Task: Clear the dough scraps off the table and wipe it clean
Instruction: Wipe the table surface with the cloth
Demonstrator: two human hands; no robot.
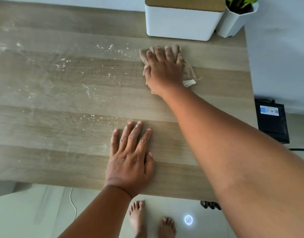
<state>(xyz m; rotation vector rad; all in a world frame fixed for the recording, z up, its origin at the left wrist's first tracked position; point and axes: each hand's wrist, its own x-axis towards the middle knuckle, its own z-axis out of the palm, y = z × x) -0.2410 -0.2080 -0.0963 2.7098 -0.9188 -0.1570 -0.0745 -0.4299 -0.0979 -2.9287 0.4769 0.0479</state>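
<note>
My right hand (162,69) lies flat on a beige cloth (189,69), pressing it against the wooden table (216,79) at the far right, just in front of the white box. A small tag of the cloth sticks out by my wrist. My left hand (130,155) rests palm down with fingers spread on the table near its front edge, holding nothing. White flour specks and small dough crumbs (111,48) are scattered over the middle and left of the table, with pale smears (86,90) among them.
A white box with a wooden lid (180,23) stands at the back right, with a white plant pot (233,21) beside it. A black device (271,121) sits on the floor right of the table. My bare feet (151,220) and a white cable (73,201) are below the front edge.
</note>
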